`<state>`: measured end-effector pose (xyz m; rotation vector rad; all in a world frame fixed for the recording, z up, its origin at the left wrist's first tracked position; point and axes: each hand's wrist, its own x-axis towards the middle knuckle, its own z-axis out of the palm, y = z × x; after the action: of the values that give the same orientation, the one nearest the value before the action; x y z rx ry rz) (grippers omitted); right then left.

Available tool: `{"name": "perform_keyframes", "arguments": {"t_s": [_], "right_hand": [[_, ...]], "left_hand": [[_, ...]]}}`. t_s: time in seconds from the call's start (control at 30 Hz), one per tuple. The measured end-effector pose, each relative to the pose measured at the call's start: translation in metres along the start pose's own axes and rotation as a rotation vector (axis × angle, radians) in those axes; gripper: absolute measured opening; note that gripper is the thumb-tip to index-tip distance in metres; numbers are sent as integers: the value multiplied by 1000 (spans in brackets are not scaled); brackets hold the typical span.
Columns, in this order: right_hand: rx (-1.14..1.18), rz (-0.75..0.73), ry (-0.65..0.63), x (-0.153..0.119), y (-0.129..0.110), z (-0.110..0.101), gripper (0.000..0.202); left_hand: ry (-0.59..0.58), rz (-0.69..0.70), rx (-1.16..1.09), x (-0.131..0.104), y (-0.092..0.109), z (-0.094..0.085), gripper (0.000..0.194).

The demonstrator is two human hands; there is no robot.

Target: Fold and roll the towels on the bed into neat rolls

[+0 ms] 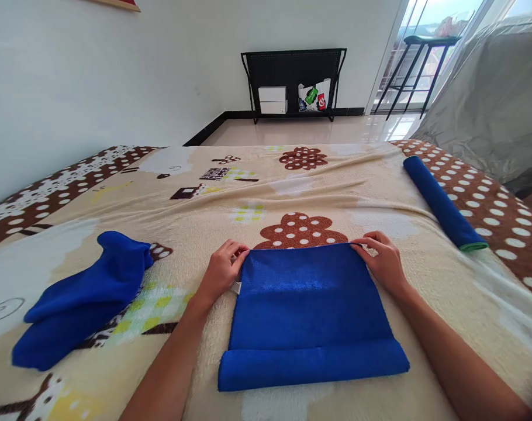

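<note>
A blue cloth [310,298] lies spread in front of me, its near edge rolled into a thick band. My left hand [224,266] pinches its far left corner, beside a small white tag. At the far right corner, my right hand [382,257] holds the edge between thumb and fingers. A second blue cloth [90,298] lies crumpled to the left. On the right rests a rolled blue cloth [444,204] with a green edge at its near end.
A patterned cream and brown blanket [196,228] lies under the cloths. Beyond it stands a black rack [292,67] holding white boxes [272,99] and a printed bag [314,96]. A stool [430,41] and a grey covered object [494,99] are at the right.
</note>
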<state>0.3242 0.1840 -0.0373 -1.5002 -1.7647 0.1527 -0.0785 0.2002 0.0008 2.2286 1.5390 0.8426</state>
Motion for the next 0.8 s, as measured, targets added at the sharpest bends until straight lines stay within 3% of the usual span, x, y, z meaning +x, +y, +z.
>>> {"name": "perform_keyframes", "arguments": {"t_s": [0.3, 0.57, 0.7, 0.8], "right_hand": [[-41, -18, 78, -2, -2, 3, 27], [-128, -41, -11, 2, 6, 8, 31], [-160, -74, -22, 2, -18, -7, 35], [-112, -244, -253, -6, -52, -14, 43]], "left_hand": [[41, -5, 83, 1, 0, 1, 22], [-8, -30, 186, 2, -5, 5, 19], [18, 10, 262, -3, 18, -2, 24], [-203, 229, 238, -13, 53, -1, 41]]}}
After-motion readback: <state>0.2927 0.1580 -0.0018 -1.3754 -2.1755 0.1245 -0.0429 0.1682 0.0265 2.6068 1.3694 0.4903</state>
